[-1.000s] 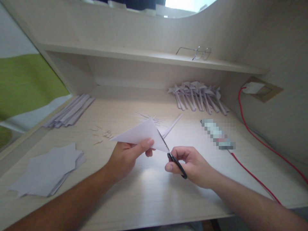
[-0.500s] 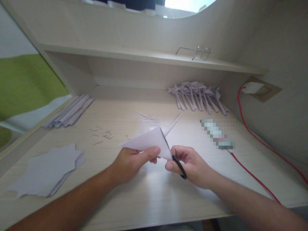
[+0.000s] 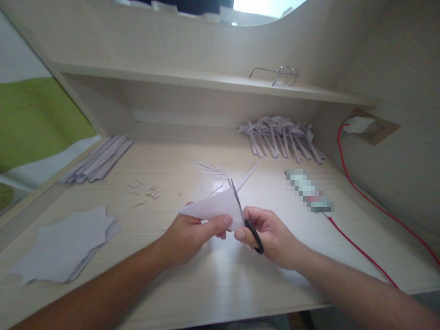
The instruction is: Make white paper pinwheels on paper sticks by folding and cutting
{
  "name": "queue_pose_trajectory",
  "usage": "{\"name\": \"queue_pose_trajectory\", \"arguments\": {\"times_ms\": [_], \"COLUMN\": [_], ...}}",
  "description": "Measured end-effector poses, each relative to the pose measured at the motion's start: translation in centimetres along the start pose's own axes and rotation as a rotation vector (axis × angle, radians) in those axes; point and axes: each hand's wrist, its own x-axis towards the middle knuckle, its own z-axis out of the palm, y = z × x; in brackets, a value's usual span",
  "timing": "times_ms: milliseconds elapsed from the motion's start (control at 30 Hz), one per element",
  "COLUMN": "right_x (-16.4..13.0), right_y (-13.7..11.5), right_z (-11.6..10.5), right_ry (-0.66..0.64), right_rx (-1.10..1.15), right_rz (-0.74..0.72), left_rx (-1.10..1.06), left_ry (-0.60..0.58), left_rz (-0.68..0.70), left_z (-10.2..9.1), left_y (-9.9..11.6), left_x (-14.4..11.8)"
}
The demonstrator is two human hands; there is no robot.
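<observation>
My left hand (image 3: pixel 192 233) pinches a folded white sheet of paper (image 3: pixel 215 206), thumb on top and fingers beneath. The paper forms a triangle whose narrow tip points left. Black-handled scissors (image 3: pixel 252 231) are gripped in my right hand (image 3: pixel 270 236), with the blades lying along the paper's right edge. Their tips stick out past the paper's upper corner, slightly apart. Just beyond lie thin white paper strips (image 3: pixel 213 172) and a longer, wider strip (image 3: pixel 249 176) on the desk.
White paper sheets (image 3: pixel 72 243) are stacked at left, below rolled paper sticks (image 3: pixel 99 158). Small pale scraps (image 3: pixel 149 192) lie between. Paper pinwheels (image 3: pixel 282 135) sit at the back right, near a blurred-out phone (image 3: pixel 307 188) with a red cable (image 3: pixel 360 254). Glasses (image 3: pixel 283 75) rest on the shelf (image 3: pixel 172 75).
The scissor blades have moved along the paper's right edge, and their tips now show beyond its upper corner. The paper has shifted slightly right and down.
</observation>
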Motion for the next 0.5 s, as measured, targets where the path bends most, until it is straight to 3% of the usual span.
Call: {"name": "queue_pose_trajectory", "arguments": {"times_ms": [200, 367, 500], "right_x": [0.7, 1.5, 1.4], "right_y": [0.2, -0.6, -1.6], "right_z": [-1.1, -2.7, -2.8], "right_ry": [0.098, 0.186, 0.183], "right_rx": [-0.069, -0.271, -0.265], "right_rz": [-0.039, -0.093, -0.124], "left_rx": [0.004, -0.006, -0.095], "left_ry": [0.000, 0.047, 0.083], "left_rz": [-0.014, 0.022, 0.017], "left_z": [-0.4, -0.9, -1.1], "left_y": [0.2, 0.4, -0.5], "left_x": [0.5, 1.2, 1.6]}}
